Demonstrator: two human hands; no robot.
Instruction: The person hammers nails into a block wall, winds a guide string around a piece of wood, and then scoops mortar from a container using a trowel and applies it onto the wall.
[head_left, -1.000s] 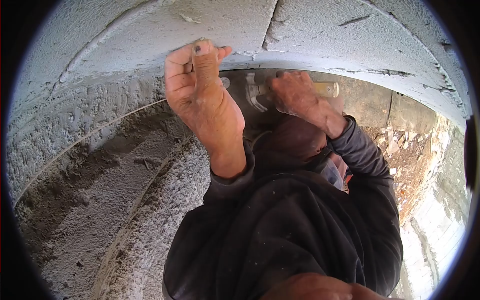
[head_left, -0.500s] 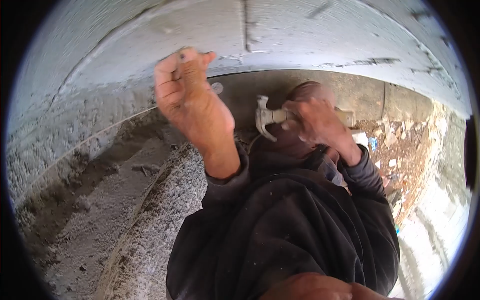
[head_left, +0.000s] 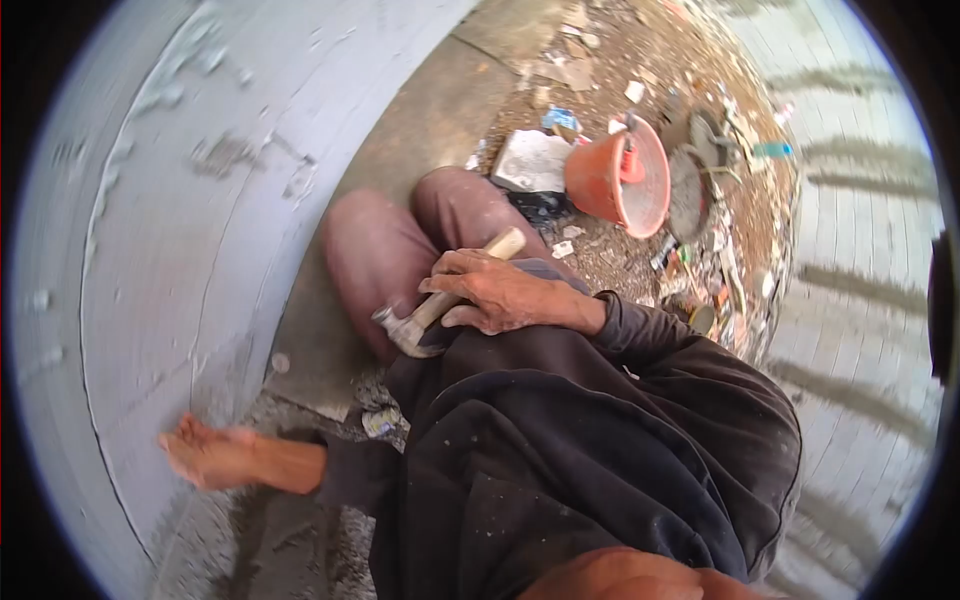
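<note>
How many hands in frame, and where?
2. The right hand is around the handle of the hammer; the left hand is out by the pale wall, blurred, so contact is unclear. No other hands show.

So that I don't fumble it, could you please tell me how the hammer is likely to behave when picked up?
The hammer probably feels head-heavy, since its head looks metallic and the handle wooden. It should stay stiff, as the handle looks straight and thick. It seems unlikely to roll, given its jutting head.
</note>
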